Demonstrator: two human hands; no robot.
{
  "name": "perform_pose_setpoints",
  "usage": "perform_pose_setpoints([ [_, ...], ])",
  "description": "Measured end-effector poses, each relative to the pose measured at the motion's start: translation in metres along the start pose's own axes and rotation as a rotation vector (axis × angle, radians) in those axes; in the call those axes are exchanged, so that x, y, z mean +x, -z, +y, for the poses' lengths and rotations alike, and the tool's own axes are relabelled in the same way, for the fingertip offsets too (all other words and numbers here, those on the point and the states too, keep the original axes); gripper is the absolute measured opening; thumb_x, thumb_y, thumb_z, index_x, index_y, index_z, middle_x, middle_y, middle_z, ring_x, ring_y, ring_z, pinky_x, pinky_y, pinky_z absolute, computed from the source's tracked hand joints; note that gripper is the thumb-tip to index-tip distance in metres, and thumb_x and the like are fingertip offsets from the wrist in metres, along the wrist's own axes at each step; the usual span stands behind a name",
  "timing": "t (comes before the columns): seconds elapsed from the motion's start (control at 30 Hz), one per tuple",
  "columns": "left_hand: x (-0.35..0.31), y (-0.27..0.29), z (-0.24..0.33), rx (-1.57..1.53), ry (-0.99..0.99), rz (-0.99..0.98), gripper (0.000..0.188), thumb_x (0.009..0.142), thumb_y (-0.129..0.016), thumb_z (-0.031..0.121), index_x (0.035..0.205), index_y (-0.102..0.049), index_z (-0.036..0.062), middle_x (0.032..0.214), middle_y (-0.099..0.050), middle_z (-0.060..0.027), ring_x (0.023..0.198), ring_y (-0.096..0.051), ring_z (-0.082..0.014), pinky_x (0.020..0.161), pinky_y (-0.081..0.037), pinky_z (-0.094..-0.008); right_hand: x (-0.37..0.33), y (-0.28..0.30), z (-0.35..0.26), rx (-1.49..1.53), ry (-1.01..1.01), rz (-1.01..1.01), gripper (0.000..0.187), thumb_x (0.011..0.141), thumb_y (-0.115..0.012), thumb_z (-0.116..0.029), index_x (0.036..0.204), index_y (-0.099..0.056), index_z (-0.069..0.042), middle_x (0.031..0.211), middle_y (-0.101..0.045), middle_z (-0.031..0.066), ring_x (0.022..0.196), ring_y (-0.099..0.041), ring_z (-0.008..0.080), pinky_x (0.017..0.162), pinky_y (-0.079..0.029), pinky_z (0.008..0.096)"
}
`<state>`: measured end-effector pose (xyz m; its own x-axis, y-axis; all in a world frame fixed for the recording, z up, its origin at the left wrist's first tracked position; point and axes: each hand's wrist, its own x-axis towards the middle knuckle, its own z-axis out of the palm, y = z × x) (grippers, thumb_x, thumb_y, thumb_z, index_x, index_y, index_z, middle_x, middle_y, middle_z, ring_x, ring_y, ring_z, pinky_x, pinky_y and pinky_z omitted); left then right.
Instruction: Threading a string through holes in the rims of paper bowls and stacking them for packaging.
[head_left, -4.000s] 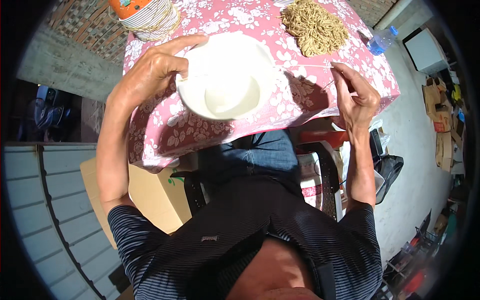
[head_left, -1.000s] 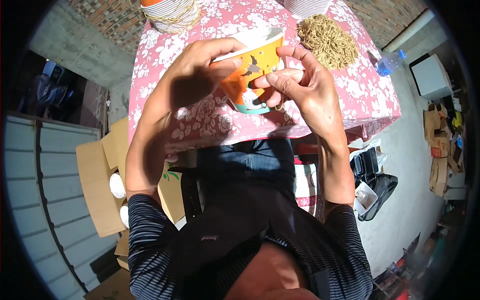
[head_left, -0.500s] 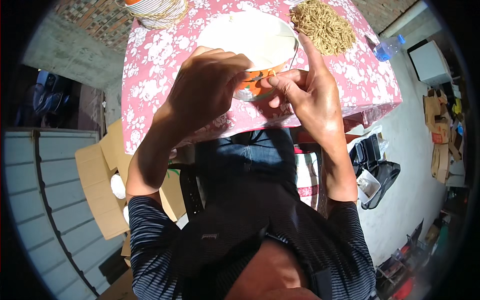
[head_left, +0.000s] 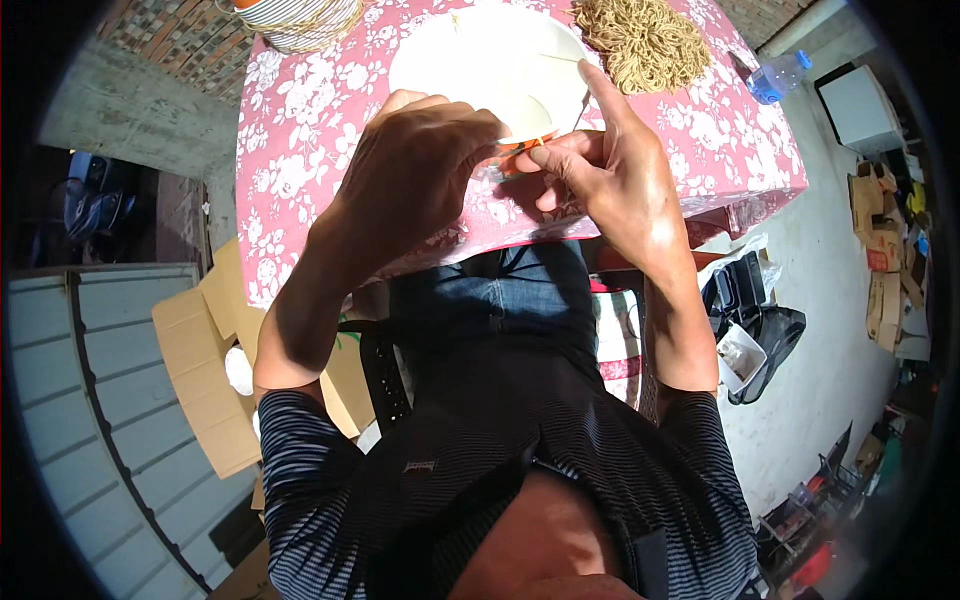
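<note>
Both hands, the left hand (head_left: 425, 165) and the right hand (head_left: 610, 170), have their fingers closed on a paper bowl (head_left: 490, 65), white inside and orange outside, tilted above the flowered tablecloth (head_left: 300, 170); it looks light, thin and easily crushed, best held at the rim.

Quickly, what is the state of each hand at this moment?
Left hand: closed on the rim of the paper bowl.
Right hand: closed, pinching the same bowl at its rim.
</note>
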<state>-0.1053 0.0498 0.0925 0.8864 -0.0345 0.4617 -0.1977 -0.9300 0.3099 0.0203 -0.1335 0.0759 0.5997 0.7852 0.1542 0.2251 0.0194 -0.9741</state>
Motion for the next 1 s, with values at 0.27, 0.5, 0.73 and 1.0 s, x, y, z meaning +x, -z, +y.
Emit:
perform_pose_setpoints([
  [0.27,-0.001,-0.001,-0.001,-0.024,-0.009,-0.059,0.005,0.089,-0.066,0.002,0.093,-0.068,0.0034,0.083,-0.069,-0.015,0.081,-0.069,-0.0333,0.083,-0.049,-0.0437,0.0,-0.001,0.003,-0.005,-0.024,0.01,0.074,0.098,-0.066,0.0,0.157,-0.023,0.012,0.088,-0.077,0.0185,0.066,-0.073,0.0159,0.058,-0.059,0.0281],
  [0.5,0.006,-0.001,-0.006,-0.239,0.024,-0.067,0.023,0.093,-0.064,0.001,0.115,-0.066,0.0036,0.092,-0.072,-0.0172,0.072,-0.069,-0.0317,0.072,-0.054,-0.0398,-0.001,0.003,-0.004,-0.033,-0.094,-0.073,0.045,0.098,-0.066,-0.001,0.138,-0.049,0.011,0.086,-0.077,0.0165,0.067,-0.071,0.0138,0.06,-0.057,0.0273],
  [0.73,0.022,-0.008,-0.018,-0.274,-0.087,-0.153,0.022,0.095,-0.064,0.0,0.116,-0.067,0.0055,0.087,-0.074,-0.0142,0.069,-0.07,-0.0307,0.063,-0.054,-0.0389,-0.005,0.005,-0.006,-0.011,-0.107,-0.039,0.036,0.099,-0.064,-0.001,0.131,-0.052,0.009,0.087,-0.076,0.0154,0.067,-0.07,0.0131,0.058,-0.056,0.0268],
  [1.0,0.039,-0.014,-0.024,-0.314,-0.252,-0.197,0.007,0.094,-0.07,0.009,0.096,-0.071,0.0026,0.079,-0.071,-0.0157,0.069,-0.07,-0.0324,0.064,-0.054,-0.041,-0.003,0.009,-0.012,-0.022,-0.157,-0.094,0.029,0.1,-0.063,0.0,0.127,-0.055,0.006,0.087,-0.076,0.0143,0.065,-0.069,0.0119,0.056,-0.055,0.0262],
])
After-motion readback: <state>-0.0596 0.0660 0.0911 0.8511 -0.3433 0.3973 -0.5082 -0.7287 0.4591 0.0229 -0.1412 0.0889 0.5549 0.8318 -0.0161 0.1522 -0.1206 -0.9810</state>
